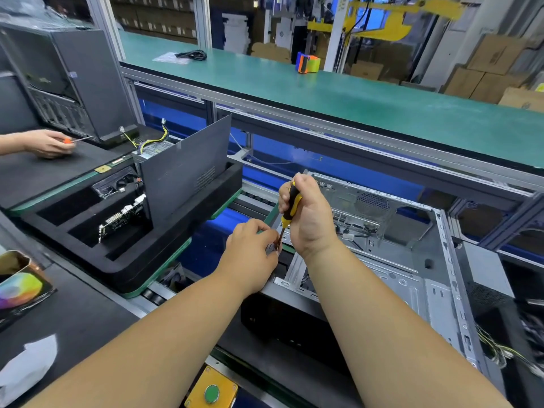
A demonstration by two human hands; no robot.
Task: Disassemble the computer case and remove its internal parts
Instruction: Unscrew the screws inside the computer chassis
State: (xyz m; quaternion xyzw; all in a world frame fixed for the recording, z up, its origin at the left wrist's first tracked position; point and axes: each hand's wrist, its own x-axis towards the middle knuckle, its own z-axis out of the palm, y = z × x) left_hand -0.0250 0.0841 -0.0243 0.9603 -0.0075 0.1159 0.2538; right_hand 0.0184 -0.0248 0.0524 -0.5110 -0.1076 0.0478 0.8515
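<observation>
**Driving a screw at the case's near-left corner**

Gripping the one screwdriver (291, 206) by its yellow-and-black handle, the right hand (309, 214) has its fingers wrapped tight around it. The tool stands nearly upright, its long axis running down and slightly left from the fist, so the tip lands directly below the right fingers and just beside the left ones. The left hand (253, 250) has its fingers (272, 235) pinched together at the shaft's lower end, steadying the tip; whether they also hold a screw cannot be told, as that spot is hidden. The computer case (391, 260) lies on its side on the counter, open face up, stretching away right of both hands; only its near-left frame corner sits under the fingers. The left hand is nearer that corner; the right sits above it.

Counted: one open case here, one screwdriver, two hands at work. Left of the fingers, one foam tray (126, 260) holds one upright panel (185, 169) and removed parts. Another person's hand (48, 142) holds a second, orange-handled screwdriver.
</observation>
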